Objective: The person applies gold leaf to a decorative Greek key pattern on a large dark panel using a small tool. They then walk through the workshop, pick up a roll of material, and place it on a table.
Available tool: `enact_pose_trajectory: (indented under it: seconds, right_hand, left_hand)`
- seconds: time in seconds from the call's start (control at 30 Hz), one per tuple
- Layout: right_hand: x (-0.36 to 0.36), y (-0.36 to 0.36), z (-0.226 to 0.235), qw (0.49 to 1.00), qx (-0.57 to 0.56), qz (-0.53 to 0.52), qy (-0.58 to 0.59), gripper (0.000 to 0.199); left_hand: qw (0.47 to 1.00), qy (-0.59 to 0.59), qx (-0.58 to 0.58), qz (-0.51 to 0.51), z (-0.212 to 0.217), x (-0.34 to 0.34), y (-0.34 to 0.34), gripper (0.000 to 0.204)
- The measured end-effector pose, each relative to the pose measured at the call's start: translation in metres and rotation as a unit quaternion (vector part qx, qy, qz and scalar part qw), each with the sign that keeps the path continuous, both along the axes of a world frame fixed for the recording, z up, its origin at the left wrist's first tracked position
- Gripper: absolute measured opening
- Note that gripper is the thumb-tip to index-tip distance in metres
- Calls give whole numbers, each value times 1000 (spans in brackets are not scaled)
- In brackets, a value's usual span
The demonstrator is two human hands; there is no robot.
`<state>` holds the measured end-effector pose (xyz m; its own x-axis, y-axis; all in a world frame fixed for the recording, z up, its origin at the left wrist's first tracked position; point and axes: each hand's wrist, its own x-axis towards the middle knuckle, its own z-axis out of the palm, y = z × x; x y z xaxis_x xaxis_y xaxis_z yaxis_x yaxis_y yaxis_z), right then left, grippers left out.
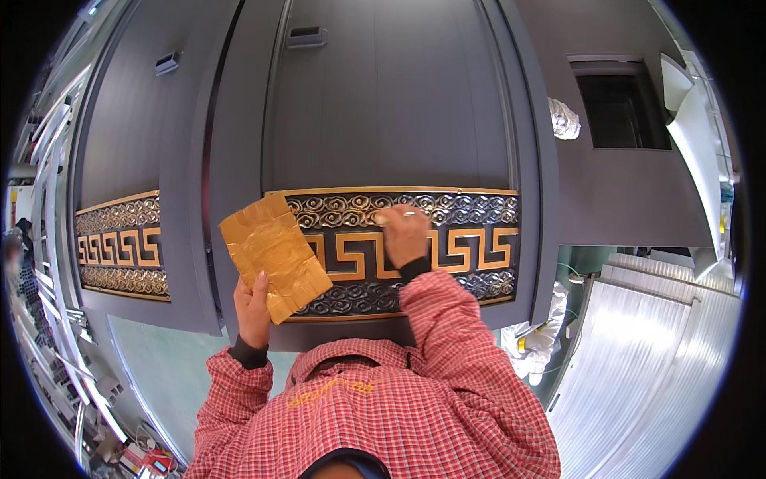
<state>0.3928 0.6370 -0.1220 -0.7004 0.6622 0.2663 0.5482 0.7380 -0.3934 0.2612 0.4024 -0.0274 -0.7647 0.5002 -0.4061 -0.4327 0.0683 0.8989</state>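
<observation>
My left hand (254, 310) holds up a crinkled sheet of gold foil (274, 255) by its lower edge, in front of a dark grey door panel (391, 104). My right hand (404, 235) presses its fingertips, closed on a small pale tool, against the ornamental band (463, 239) across the door. That band has a gold key-pattern strip in the middle and dark scrollwork rows above and below. Both arms wear red checked sleeves.
A second grey door panel (128, 136) at the left carries a matching ornamental band (120, 246). A crumpled white wad (564, 120) lies at the door's right edge. Corrugated metal sheets (638, 359) lie at the lower right; stacked frames (48, 239) stand at the far left.
</observation>
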Motion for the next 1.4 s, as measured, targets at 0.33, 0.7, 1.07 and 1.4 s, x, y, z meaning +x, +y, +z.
enact_pose_trajectory:
  seconds: [0.33,0.7,1.07,1.4]
  right_hand:
    - [-51,-8,-7,999,4,-30,-17,8]
    - [77,89,3,982,-7,-184,-49,16]
    - [98,121,5,989,3,-136,-55,16]
    - [14,54,-10,999,10,34,30,9]
  left_hand:
    - [1000,-23,17,0,-14,-2,-15,28]
    - [999,-11,8,36,-18,14,-22,29]
    - [998,11,-9,54,-2,73,27,30]
    - [999,14,-6,38,1,85,51,30]
